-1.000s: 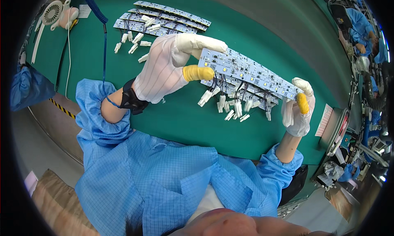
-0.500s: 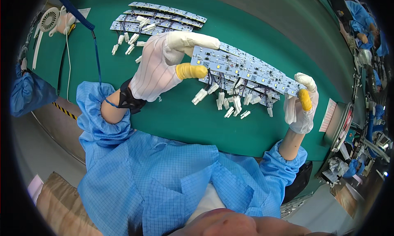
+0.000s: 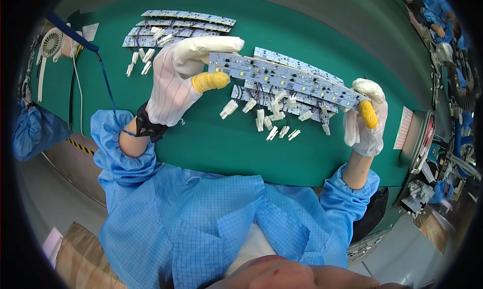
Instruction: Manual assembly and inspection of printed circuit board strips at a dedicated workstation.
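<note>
A long, slightly curved white LED circuit board is held up between my two gloved hands. My left hand, in a striped white glove with a yellow thumb cot, pinches its left end. My right hand, gloved with a yellow thumb cot too, grips its right end. Beneath and behind it on the mat lies a stack of similar boards, partly hidden by the held one. White plug connectors on dark wires spread out along the near side of that stack.
A second stack of LED boards with connectors lies at the far left of the green mat. A small white fan stands at the left edge. A blue coiled cord runs to my left wristband. Another person sits at the upper right.
My left hand has moved left with its end of the board, and the board has shifted left and turned a little flatter. My right hand has barely moved. The view has shifted slightly.
</note>
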Demonstrator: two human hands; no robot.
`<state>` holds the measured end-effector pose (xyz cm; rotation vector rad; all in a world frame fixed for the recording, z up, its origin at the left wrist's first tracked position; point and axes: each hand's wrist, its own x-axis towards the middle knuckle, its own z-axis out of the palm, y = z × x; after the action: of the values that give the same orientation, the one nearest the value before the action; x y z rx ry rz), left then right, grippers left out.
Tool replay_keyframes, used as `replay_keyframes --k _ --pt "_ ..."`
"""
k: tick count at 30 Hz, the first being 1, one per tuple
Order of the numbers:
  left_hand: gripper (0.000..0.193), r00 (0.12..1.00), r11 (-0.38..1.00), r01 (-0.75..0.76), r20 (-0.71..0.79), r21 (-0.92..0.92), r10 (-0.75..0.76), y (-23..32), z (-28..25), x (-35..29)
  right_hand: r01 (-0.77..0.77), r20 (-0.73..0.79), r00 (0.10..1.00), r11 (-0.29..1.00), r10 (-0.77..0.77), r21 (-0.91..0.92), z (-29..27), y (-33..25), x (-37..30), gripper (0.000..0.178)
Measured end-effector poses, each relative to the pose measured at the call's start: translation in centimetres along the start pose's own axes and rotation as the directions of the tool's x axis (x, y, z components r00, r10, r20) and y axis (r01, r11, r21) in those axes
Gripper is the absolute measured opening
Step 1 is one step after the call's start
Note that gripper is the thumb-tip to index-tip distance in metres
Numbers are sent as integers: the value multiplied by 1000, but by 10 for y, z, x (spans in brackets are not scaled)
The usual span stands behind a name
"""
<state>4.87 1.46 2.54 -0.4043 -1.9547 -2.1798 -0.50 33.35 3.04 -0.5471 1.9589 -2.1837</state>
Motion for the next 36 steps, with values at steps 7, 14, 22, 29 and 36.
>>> replay_keyframes --k 7,14,22,29,36 --pt "50 990 986 139 27 87 -142 10 0 3 -186 18 983 979 185 81 6 -13 -1 53" --pt "49 998 963 32 35 268 -43 1 -9 6 -41 9 999 974 40 221 13 -15 0 31" --pt "53 997 979 68 -50 191 -59 -8 -6 5 -34 47 999 993 28 112 13 -23 0 30" --pt "56 998 970 -6 -56 243 20 -18 -12 4 -67 3 998 998 67 3 10 -23 -3 30" --pt "59 997 868 71 -64 492 -45 -10 -3 15 -83 154 985 996 78 29 6 -26 1 34"
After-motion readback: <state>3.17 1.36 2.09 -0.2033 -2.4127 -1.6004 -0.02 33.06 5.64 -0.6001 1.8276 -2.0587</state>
